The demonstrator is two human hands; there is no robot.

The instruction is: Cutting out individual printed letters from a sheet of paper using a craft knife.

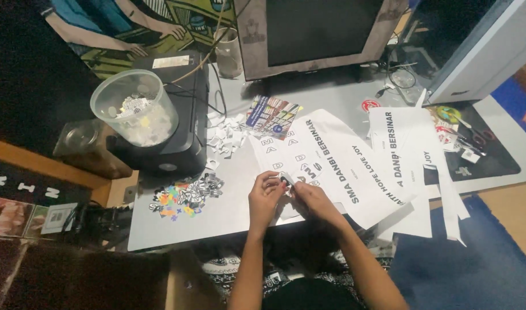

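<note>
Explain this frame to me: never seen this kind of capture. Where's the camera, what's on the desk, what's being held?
There is no machine here. One camera sits on a person's head and looks down at their two bare hands, so this is the only view.

The left hand and right hand meet over a grey desk and pinch a small paper cutout between the fingertips.

On the desk lie large white printed sheets, a pile of small colourful and black-and-white cut pieces, a scatter of white scraps and a colourful booklet. At the left, a clear plastic tub holding scraps stands on a black device. A dark monitor stands at the back.
</note>
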